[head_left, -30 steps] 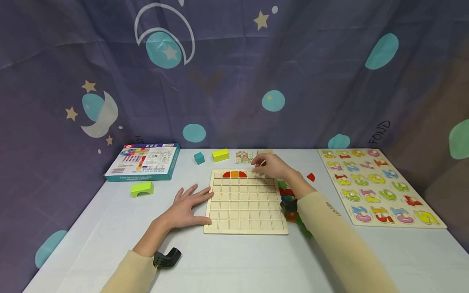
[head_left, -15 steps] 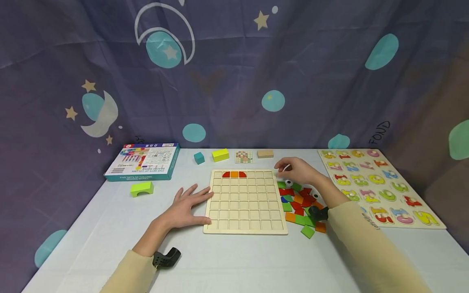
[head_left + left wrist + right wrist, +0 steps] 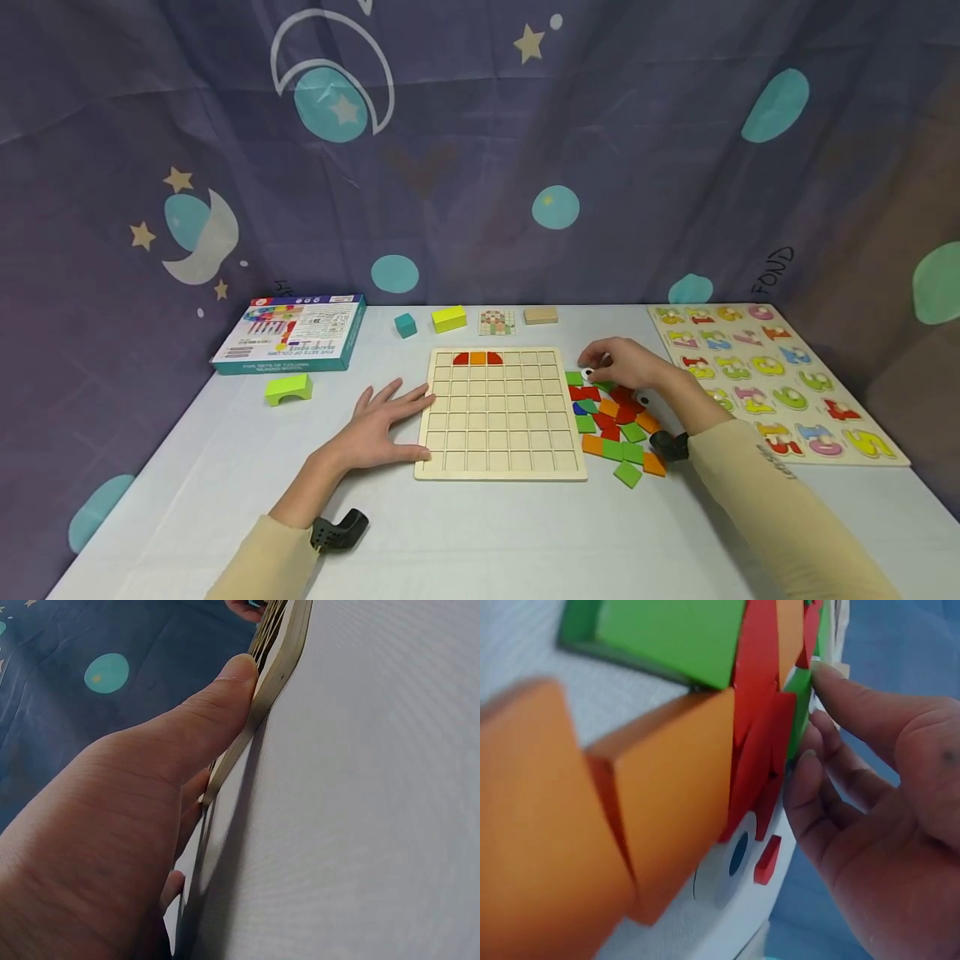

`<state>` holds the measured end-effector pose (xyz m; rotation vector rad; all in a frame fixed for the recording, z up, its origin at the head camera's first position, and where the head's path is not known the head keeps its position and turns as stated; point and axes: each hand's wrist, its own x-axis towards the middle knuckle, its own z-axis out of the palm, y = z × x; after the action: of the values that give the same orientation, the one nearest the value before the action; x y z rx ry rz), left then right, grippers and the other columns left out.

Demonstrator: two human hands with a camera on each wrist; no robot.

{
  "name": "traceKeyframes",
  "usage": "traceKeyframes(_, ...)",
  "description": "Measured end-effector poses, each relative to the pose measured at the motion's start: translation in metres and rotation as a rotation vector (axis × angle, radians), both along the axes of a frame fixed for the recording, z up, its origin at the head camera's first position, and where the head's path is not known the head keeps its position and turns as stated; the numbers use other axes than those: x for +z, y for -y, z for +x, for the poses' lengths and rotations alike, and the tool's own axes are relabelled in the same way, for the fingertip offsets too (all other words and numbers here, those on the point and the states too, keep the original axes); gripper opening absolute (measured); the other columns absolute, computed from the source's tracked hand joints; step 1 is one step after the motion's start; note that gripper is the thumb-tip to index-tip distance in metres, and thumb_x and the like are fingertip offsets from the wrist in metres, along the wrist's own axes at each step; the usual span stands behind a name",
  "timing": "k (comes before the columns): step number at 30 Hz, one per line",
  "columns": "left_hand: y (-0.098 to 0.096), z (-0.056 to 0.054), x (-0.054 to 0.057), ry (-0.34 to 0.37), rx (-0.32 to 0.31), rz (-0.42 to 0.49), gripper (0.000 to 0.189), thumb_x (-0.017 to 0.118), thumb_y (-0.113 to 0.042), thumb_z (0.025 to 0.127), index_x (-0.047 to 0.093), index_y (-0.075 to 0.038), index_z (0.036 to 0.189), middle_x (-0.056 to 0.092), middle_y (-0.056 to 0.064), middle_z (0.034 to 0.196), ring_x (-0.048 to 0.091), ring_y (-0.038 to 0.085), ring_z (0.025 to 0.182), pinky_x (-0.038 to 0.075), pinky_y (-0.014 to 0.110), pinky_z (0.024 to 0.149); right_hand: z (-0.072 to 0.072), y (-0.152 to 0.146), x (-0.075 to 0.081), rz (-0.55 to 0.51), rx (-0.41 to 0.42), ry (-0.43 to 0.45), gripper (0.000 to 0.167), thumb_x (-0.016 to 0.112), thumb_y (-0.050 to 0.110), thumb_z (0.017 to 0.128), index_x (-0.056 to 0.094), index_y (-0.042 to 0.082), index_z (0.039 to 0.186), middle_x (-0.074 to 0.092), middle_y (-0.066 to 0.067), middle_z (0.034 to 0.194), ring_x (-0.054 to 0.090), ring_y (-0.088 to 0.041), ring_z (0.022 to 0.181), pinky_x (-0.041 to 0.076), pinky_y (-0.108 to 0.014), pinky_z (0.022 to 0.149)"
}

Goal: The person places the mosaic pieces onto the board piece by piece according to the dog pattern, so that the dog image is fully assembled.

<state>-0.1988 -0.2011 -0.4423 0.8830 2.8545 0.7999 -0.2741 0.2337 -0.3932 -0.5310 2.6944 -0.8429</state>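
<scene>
My left hand (image 3: 384, 425) has its fingers spread and rests against the left edge of a pale wooden grid board (image 3: 498, 414); its thumb (image 3: 217, 705) touches the board's edge in the left wrist view. In the board's top row lie two red curved pieces, with an orange square (image 3: 478, 358) between them. Over the far end of a pile of coloured tiles (image 3: 611, 422) is my right hand (image 3: 621, 363), fingers bent downward. Its fingertips are right at a white disc (image 3: 588, 375) with a dark centre. I cannot tell if they pinch it.
A pattern card (image 3: 497, 322), a plain wooden block (image 3: 541, 316), a yellow block (image 3: 448, 318) and a teal cube (image 3: 405, 325) stand behind the board. At left are a box (image 3: 292, 337) and a green arch block (image 3: 288, 389); at right, a number puzzle (image 3: 780, 379).
My right hand has moved from above the board's far right part, rightward and then down to the tile pile, uncovering the tiles and the plain wooden block. My left hand has stayed at the board.
</scene>
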Motion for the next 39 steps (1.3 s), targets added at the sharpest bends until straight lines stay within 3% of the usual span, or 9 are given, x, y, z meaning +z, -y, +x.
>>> traceKeyframes(8, 0.0, 0.0, 0.0, 0.002, -0.001, 0.003, 0.086, 0.079, -0.058, 0.079, 0.052, -0.019, 0.15, 0.039, 0.001, 0.159, 0.016, 0.041, 0.15, -0.002, 0.069, 0.113, -0.003, 0.005, -0.002, 0.052, -0.024, 0.024, 0.014, 0.072, 0.004, 0.092, 0.071, 0.003, 0.105, 0.065, -0.008, 0.096, 0.056, -0.026, 0.088, 0.054, -0.041, 0.085)
traceKeyframes(22, 0.0, 0.0, 0.0, 0.008, 0.001, 0.005, 0.086, 0.079, -0.058, 0.079, 0.052, -0.018, 0.15, 0.038, 0.001, 0.159, 0.016, 0.041, 0.15, -0.003, 0.069, 0.113, -0.002, 0.001, 0.002, 0.03, -0.004, 0.033, 0.018, 0.072, 0.007, 0.092, 0.072, 0.004, 0.11, 0.067, -0.007, 0.102, 0.057, -0.026, 0.092, 0.053, -0.042, 0.088)
traceKeyframes(32, 0.001, 0.0, 0.001, 0.007, 0.001, 0.011, 0.085, 0.079, -0.058, 0.08, 0.052, -0.019, 0.15, 0.038, 0.0, 0.159, 0.016, 0.041, 0.15, -0.003, 0.069, 0.113, 0.011, 0.0, 0.009, 0.03, 0.048, 0.052, 0.013, 0.073, 0.007, 0.092, 0.072, 0.005, 0.105, 0.065, -0.005, 0.094, 0.055, -0.022, 0.082, 0.051, -0.034, 0.07)
traceKeyframes(39, 0.001, 0.0, 0.001, -0.004, -0.004, 0.011, 0.085, 0.078, -0.058, 0.08, 0.052, -0.018, 0.15, 0.039, 0.001, 0.159, 0.017, 0.042, 0.15, -0.002, 0.07, 0.112, 0.019, 0.004, 0.007, 0.091, 0.04, 0.058, 0.015, 0.076, 0.003, 0.089, 0.072, 0.006, 0.103, 0.064, -0.004, 0.095, 0.055, -0.023, 0.088, 0.052, -0.04, 0.087)
